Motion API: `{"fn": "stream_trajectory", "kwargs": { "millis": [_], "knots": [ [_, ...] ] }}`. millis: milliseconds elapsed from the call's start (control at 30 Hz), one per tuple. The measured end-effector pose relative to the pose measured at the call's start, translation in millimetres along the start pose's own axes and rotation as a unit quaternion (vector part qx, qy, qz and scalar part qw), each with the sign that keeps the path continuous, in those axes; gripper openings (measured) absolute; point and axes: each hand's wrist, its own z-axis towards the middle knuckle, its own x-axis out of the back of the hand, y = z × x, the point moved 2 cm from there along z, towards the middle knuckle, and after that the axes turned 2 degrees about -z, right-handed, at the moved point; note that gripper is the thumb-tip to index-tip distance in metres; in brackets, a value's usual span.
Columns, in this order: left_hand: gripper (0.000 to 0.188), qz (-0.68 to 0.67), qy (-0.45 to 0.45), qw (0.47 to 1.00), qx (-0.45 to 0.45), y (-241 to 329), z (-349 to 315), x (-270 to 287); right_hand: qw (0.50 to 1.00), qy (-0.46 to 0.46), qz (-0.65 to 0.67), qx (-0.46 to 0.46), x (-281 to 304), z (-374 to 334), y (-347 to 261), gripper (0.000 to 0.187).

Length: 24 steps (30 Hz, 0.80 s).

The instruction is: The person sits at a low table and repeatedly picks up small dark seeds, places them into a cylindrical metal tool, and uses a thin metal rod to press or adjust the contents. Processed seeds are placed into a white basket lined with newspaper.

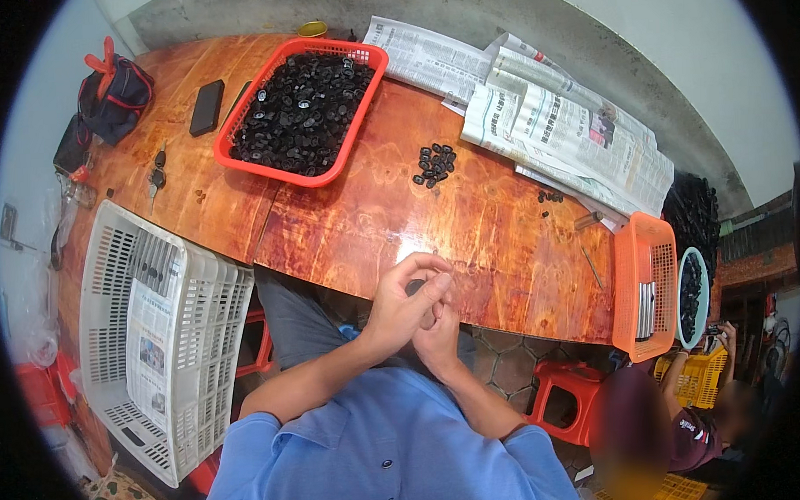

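Observation:
My left hand (400, 308) is raised at the table's near edge, its thumb and fingers curled round a small dark piece (414, 286). Just below and to the right, my right hand (436, 335) meets it with its fingers closed; whatever they grip is hidden. On the table beyond my hands lies a small group of black oval pieces (435, 164). A red basket (325, 178) farther off to the left is filled with many similar black pieces (303, 112).
Newspapers (554, 126) lie along the back wall. An orange basket (628, 282) with metal bars and a pale round basin (683, 315) stand at right. A white crate (187, 346) is at left, a red stool (565, 394) below the table. Another person (688, 438) works at lower right.

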Motion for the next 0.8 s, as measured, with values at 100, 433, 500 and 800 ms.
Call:
{"fn": "stream_trajectory", "kwargs": {
  "millis": [100,433,500,800],
  "knots": [
    [0.026,0.01,-0.033,0.999,0.036,-7.0,1.2,1.5,0.999,0.0,0.047,0.0,-0.4,-4.3,10.1,0.019],
    [0.037,-0.1,-0.144,0.984,0.037,6.6,10.1,19.1,0.988,-0.051,0.141,-0.026,-6.8,0.7,-19.6,0.018],
    [0.042,-0.095,-0.102,0.99,0.028,10.1,11.9,21.2,0.984,-0.066,0.153,-0.069,-3.2,4.0,-21.6,0.017],
    [0.041,0.04,-0.045,0.997,0.044,-1.8,4.5,45.1,0.899,-0.19,0.315,-0.238,19.3,9.9,-4.9,0.019]
  ]
}}
